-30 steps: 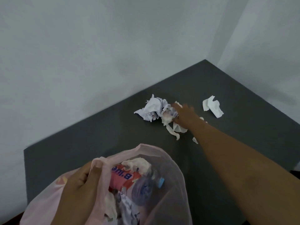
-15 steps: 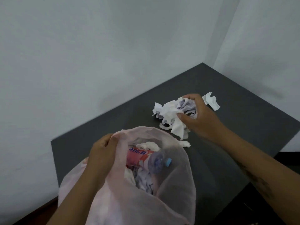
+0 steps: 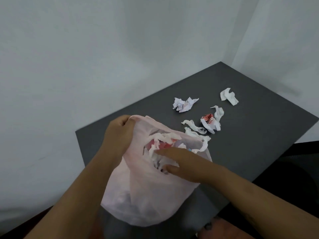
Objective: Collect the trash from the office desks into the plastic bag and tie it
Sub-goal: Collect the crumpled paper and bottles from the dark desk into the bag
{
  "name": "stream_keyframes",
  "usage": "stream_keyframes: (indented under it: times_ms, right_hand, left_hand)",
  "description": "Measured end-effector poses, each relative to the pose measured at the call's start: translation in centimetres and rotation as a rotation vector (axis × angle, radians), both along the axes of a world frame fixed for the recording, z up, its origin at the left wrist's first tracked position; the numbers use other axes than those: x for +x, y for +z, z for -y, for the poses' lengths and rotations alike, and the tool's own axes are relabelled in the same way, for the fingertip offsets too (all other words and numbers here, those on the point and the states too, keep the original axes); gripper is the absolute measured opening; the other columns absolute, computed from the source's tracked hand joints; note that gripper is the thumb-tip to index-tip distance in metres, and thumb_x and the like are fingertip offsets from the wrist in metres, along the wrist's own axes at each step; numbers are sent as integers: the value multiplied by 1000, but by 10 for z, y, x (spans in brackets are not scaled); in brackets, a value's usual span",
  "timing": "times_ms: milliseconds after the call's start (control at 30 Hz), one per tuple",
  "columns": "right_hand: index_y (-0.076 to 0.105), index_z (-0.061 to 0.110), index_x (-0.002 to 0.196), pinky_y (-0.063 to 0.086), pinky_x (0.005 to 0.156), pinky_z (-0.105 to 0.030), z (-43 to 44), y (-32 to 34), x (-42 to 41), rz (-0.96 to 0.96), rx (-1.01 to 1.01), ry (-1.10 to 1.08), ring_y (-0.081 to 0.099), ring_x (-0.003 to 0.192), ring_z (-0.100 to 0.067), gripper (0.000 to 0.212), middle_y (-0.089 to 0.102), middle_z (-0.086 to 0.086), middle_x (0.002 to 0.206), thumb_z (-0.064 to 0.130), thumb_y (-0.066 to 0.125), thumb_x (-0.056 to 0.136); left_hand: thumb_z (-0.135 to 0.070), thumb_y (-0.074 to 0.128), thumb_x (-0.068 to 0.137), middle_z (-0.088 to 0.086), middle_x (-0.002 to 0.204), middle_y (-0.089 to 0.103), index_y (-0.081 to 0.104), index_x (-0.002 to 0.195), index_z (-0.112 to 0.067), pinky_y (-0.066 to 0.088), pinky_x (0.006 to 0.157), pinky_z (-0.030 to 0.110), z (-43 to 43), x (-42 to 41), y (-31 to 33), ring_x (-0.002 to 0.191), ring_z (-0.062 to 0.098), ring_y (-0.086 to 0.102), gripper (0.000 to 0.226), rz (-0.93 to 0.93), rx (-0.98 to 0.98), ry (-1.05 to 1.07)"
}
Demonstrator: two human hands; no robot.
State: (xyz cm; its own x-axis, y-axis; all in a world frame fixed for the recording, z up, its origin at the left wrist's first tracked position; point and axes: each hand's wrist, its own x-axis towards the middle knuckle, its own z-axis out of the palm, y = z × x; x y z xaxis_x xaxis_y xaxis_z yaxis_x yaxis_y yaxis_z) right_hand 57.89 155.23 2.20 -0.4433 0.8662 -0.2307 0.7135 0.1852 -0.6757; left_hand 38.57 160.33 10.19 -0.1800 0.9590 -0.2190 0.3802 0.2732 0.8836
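A pale pink plastic bag [image 3: 146, 192] stands on the dark grey desk [image 3: 250, 145], its mouth open and full of crumpled paper and a red wrapper. My left hand [image 3: 119, 133] grips the bag's rim at the far left. At the bag's mouth my right hand [image 3: 179, 161] lies with its fingers spread over the white paper inside. On the desk beyond the bag lie a crumpled white paper [image 3: 183, 104], a red-and-white wrapper [image 3: 209, 121], torn tissue strips [image 3: 194, 126] and a white tissue [image 3: 228, 96].
The desk sits in a corner between two white walls [image 3: 103, 57]. Its right edge drops off to a dark floor [image 3: 296, 169]. A dark chair or bin shape shows at the bottom right.
My right hand carried a bundle of crumpled paper from the desk to the bag's mouth and let it go inside. Some pieces stayed behind on the desk. My left hand kept holding the rim.
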Motion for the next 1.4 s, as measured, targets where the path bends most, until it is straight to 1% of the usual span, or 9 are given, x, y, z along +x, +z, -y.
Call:
stream_keyframes:
  times_ms: [200, 300, 367, 467, 700, 1033, 1133, 1300, 1400]
  right_hand:
    - [71, 19, 103, 50, 77, -21, -32, 2, 44, -356, 163, -458, 63, 84, -6, 13, 70, 7, 98, 18, 62, 94]
    - [64, 22, 116, 42, 91, -28, -74, -31, 101, -107, 239, -683, 57, 107, -21, 29, 62, -5, 115, 28, 68, 88]
    - [37, 31, 145, 28, 108, -37, -102, -60, 134, 187, 72, -694, 35, 135, -32, 74, 36, -12, 146, 50, 69, 81]
    - [-7, 50, 148, 18, 114, -58, -136, -100, 159, 413, -73, -588, -2, 147, -39, 112, -10, -6, 161, 73, 64, 65]
    - [33, 41, 141, 45, 94, -49, -151, -142, 130, 634, 269, -301, 40, 125, -37, 66, 22, -11, 152, 54, 62, 83]
    - [56, 11, 101, 49, 76, -35, -158, -101, 147, 102, 361, -471, 47, 83, -16, 26, 49, -12, 105, 15, 71, 79]
    - [53, 19, 95, 38, 76, -10, -129, -44, 129, -163, 414, -484, 49, 88, 4, 24, 46, -2, 108, 11, 69, 79]
    - [54, 32, 109, 37, 88, -9, -53, 7, 56, -259, 310, -139, 49, 101, 0, 33, 42, 9, 120, 33, 67, 79]
    - [39, 46, 139, 23, 104, -10, -38, 12, 16, -166, 117, 115, 32, 123, 0, 66, 35, 10, 140, 42, 71, 82]
  left_hand:
    - [-33, 46, 101, 0, 89, 68, 68, 90, -23, 55, 74, 36, 1, 11, -14, 88, 22, 64, 26, -68, 0, -37]
    - [-34, 47, 101, 1, 86, 70, 70, 89, -22, 56, 73, 40, -5, 21, -23, 84, 23, 66, 28, -69, -10, -44]
    - [-34, 47, 101, 3, 84, 69, 70, 90, -21, 55, 70, 37, -10, 30, -28, 82, 23, 65, 29, -82, -20, -43]
    - [-33, 46, 102, 0, 81, 68, 69, 87, -24, 50, 60, 28, -17, 42, -37, 78, 19, 63, 29, -113, -42, -31]
    - [-36, 45, 101, -21, 80, 67, 69, 88, -34, 46, 61, 23, -12, 45, -41, 79, 10, 62, 27, -121, -80, -20]
    - [-33, 42, 103, -10, 90, 66, 65, 93, -33, 45, 62, 22, -14, 41, -33, 83, 10, 61, 25, -148, -95, -4]
    - [-32, 42, 103, -6, 91, 67, 68, 94, -28, 51, 67, 29, -21, 38, -31, 85, 14, 62, 27, -148, -83, 12]
    - [-32, 43, 102, -3, 91, 69, 70, 93, -27, 54, 68, 31, -23, 39, -26, 84, 19, 64, 29, -106, -99, 35]
    - [-29, 45, 99, -4, 87, 71, 73, 90, -25, 49, 64, 29, -23, 39, -15, 78, 17, 62, 30, -98, -50, 45]
